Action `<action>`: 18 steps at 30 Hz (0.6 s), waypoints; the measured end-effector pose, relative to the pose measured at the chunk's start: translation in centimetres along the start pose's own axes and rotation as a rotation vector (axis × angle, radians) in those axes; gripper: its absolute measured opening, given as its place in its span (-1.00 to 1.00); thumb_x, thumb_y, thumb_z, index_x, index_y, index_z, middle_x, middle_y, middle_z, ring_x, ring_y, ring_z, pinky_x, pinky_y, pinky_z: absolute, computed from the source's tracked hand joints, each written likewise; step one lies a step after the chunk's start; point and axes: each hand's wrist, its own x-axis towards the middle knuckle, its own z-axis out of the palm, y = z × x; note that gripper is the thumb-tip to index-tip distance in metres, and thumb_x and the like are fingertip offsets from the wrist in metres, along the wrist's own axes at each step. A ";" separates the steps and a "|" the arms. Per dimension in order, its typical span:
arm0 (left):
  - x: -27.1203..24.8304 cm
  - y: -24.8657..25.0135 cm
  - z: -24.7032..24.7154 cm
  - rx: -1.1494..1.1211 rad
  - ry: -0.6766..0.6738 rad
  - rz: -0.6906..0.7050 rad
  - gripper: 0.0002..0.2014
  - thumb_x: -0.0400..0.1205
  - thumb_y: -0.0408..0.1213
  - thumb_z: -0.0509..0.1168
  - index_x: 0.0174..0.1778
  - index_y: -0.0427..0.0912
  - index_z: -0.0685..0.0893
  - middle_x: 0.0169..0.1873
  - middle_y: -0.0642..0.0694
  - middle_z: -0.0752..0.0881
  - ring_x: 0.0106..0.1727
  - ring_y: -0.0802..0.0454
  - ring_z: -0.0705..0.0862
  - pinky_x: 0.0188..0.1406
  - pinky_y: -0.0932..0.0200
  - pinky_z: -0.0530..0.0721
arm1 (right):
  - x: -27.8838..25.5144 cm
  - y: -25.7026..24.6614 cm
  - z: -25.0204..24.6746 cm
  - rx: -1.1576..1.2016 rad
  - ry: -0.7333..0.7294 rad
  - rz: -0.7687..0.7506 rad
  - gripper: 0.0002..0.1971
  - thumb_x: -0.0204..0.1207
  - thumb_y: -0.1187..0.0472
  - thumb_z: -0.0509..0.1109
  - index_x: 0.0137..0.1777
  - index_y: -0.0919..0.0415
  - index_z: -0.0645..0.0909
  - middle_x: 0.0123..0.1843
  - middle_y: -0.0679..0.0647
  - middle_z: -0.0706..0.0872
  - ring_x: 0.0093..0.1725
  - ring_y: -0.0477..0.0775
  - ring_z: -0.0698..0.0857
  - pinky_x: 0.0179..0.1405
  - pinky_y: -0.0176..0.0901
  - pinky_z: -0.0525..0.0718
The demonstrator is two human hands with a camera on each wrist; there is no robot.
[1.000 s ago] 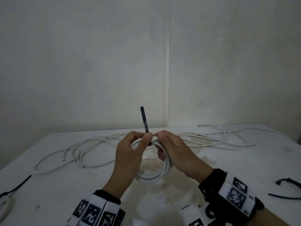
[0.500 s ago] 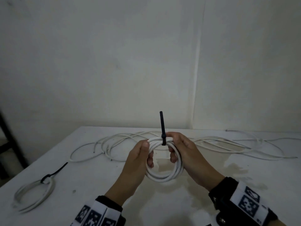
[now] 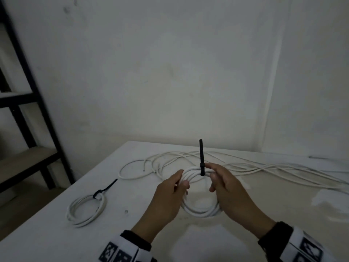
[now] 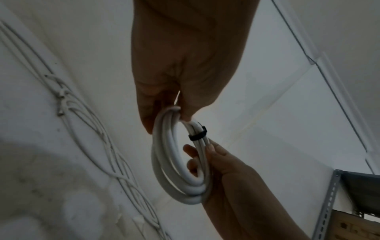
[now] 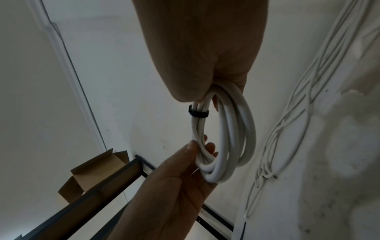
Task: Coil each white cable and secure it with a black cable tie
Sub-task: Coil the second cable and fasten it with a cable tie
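The coiled cable (image 3: 200, 193) stands upright between both hands above the table (image 3: 56, 233), its black cable tie (image 3: 201, 157) cinched at the coil's top, tail pointing straight up. The left hand (image 3: 168, 201) curls round the coil's left side, the right hand (image 3: 228, 191) grips beside the tie; a tied coil (image 3: 85, 210) lies left of the held coil, so likely 1 set-down comes next

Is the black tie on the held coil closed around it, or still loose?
Closed: the black cable tie bands the strands of the held coil tightly, its tail upright. Left hand and right hand grip the coil.
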 end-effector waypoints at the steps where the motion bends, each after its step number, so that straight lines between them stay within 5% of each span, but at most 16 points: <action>1: 0.0 -0.6 -0.3 0.040 0.024 -0.006 -0.82 0.70 -0.26 0.10 0.02 -0.14 0.61 -0.24 0.03 0.67 -0.27 0.25 0.61 -0.25 0.43 0.48 | 0.0 0.0 0.5 0.004 -0.062 0.036 -0.68 0.67 0.28 0.11 0.37 0.05 0.45 -0.01 -0.07 0.58 -0.19 -0.37 0.59 -0.24 -0.63 0.45; 4: 0.0 -2.6 -1.4 0.104 0.069 -0.051 -0.76 0.71 -0.25 0.11 0.19 -0.18 0.61 -0.21 0.03 0.67 -0.22 0.27 0.62 -0.27 0.55 0.47 | 0.1 0.2 1.6 0.008 -0.238 0.126 -0.59 0.68 0.13 0.11 0.48 -0.16 0.23 0.43 -0.12 0.43 0.41 -0.19 0.43 0.28 -0.46 0.32; 6: -0.2 -3.6 -2.2 0.154 0.062 -0.082 -0.72 0.71 -0.25 0.11 0.26 -0.22 0.60 -0.16 0.00 0.69 -0.22 0.27 0.63 -0.27 0.57 0.48 | 0.2 0.2 2.2 0.036 -0.349 0.191 -0.57 0.67 0.05 0.09 0.48 -0.29 0.11 0.53 -0.23 0.25 0.57 -0.20 0.20 0.44 -0.41 0.14; 10: -0.8 -5.6 -4.6 0.175 0.048 -0.156 -0.85 0.70 -0.26 0.12 0.02 -0.06 0.61 -0.10 -0.06 0.73 -0.30 0.29 0.64 -0.27 0.52 0.48 | 0.6 1.0 2.8 -0.082 -0.457 0.289 -0.45 0.63 -0.13 0.05 0.58 -0.28 -0.05 0.66 -0.15 0.02 0.61 -0.15 0.08 0.50 -0.29 0.05; 14: -1.2 -8.2 -7.4 0.186 0.058 -0.291 -0.73 0.70 -0.28 0.13 0.24 -0.24 0.62 -0.03 -0.25 0.74 -0.16 0.01 0.65 -0.08 0.20 0.55 | 1.0 2.7 2.7 -0.162 -0.463 0.359 -0.40 0.57 -0.23 0.06 0.59 -0.23 -0.01 0.66 -0.13 0.02 0.62 -0.10 0.11 0.55 -0.14 0.08; 18: -1.6 -10.3 -10.6 0.221 0.047 -0.370 -0.79 0.69 -0.32 0.14 0.16 -0.21 0.62 -0.07 -0.24 0.74 -0.21 0.00 0.65 -0.12 0.15 0.60 | 1.5 4.0 2.8 -0.228 -0.454 0.400 -0.40 0.57 -0.22 0.08 0.59 -0.15 0.07 0.67 -0.11 0.01 0.62 -0.05 0.11 0.59 -0.08 0.08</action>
